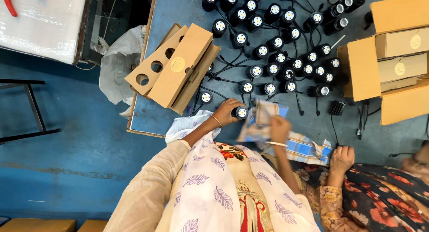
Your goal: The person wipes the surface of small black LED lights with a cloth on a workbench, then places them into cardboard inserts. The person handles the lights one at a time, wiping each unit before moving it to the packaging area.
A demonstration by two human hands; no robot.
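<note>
Checked cloth point(268, 118) in right hand point(280, 128), small boxes point(399, 57) in carton point(364, 69)

red pliers point(11, 2): cut off by edge | checked cloth point(268, 113): blurred

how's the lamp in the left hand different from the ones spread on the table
The held lamp is gripped by the left hand beside the checked cloth in the right hand; the table lamps lie untouched. It sits apart at the near edge; they crowd together. All are black with round white faces.
</note>
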